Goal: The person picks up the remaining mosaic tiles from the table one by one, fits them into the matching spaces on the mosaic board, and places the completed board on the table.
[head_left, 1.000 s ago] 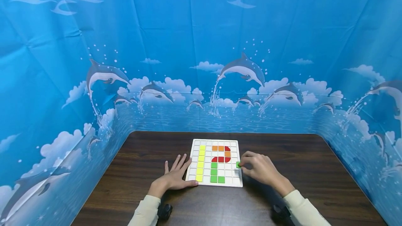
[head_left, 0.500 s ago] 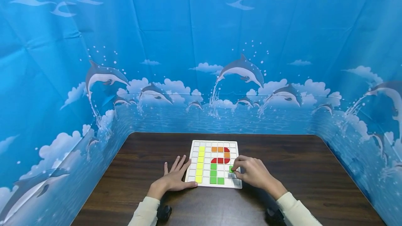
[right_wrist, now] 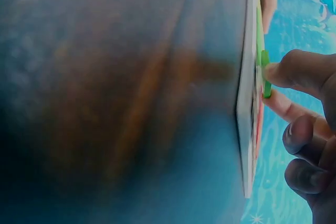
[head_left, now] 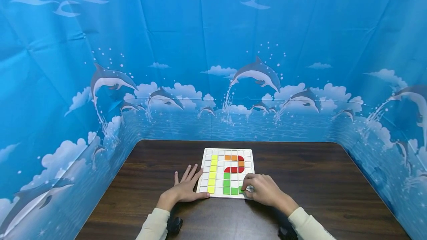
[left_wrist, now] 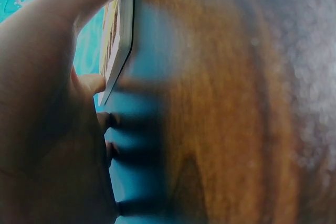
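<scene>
A white grid board [head_left: 218, 158] lies on the dark wooden table. On it sit a column of yellow tiles [head_left: 212, 175], an arc of orange tiles [head_left: 231, 157] and red tiles [head_left: 234, 170], and several green tiles [head_left: 227, 183] below. My left hand [head_left: 185, 189] spreads its fingers at the board's left side, thumb at the lower left corner. With thumb and forefinger my right hand [head_left: 265, 190] pinches a green square tile [right_wrist: 266, 74], close over the bottom row, right of the last green tile. The right wrist view shows this tile slightly tilted at the board's surface.
The brown table [head_left: 320, 180] extends around the board on all sides. Behind and beside it hangs a blue curtain [head_left: 207, 47] printed with dolphins. Dark wrist devices [head_left: 175, 226] show under both forearms.
My right hand has brought the green tile from the board's right edge left and down to the bottom row. The left hand has stayed in place.
</scene>
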{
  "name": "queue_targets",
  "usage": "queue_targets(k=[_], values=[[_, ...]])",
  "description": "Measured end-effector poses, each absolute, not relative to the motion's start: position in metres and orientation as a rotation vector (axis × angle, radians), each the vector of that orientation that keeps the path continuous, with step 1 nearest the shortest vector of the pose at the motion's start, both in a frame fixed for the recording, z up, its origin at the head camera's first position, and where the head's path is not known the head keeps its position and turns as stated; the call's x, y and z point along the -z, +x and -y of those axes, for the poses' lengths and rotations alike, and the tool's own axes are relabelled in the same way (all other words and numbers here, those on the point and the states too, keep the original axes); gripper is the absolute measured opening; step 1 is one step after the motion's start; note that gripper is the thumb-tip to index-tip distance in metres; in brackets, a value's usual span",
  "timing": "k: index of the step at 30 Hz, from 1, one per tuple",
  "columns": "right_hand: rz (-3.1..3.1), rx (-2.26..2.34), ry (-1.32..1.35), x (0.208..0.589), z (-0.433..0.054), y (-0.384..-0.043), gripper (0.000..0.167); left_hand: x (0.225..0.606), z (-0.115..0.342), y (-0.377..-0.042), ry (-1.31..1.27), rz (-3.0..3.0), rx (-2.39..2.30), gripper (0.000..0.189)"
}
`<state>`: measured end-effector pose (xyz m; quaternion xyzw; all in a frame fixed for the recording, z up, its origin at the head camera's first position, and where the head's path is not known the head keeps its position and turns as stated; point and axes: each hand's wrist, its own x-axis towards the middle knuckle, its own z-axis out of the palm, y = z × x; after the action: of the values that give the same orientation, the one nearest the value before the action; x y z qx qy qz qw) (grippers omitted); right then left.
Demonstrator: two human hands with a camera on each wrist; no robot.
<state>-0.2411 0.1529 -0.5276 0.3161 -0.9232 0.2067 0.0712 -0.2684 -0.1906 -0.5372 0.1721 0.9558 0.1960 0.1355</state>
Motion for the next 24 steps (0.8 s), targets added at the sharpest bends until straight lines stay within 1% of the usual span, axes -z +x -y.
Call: queue_targets(k=[4,7,9,16,24], values=[[2.798,-0.610,0.950,0.531,-0.152,-0.241,0.008,0.542,0.191,-0.271,0.470,-2.775,-0.541,0.114],[2.810,-0.603,0.945,0.531,-0.152,-0.242,0.007,0.546,0.193,-0.271,0.500,-2.781,-0.580,0.116],[2.817,-0.608,0.956,0.529,-0.152,-0.242,0.008,0.541,0.192,-0.268,0.518,-2.775,-0.595,0.112],[2.840,-0.625,1.021,0.523,-0.152,-0.241,0.010,0.532,0.190,-0.267,0.486,-2.753,-0.563,0.113],[2.870,-0.682,1.014,0.523,-0.154,-0.241,0.016,0.547,0.194,-0.270,0.524,-2.769,-0.641,0.117]])
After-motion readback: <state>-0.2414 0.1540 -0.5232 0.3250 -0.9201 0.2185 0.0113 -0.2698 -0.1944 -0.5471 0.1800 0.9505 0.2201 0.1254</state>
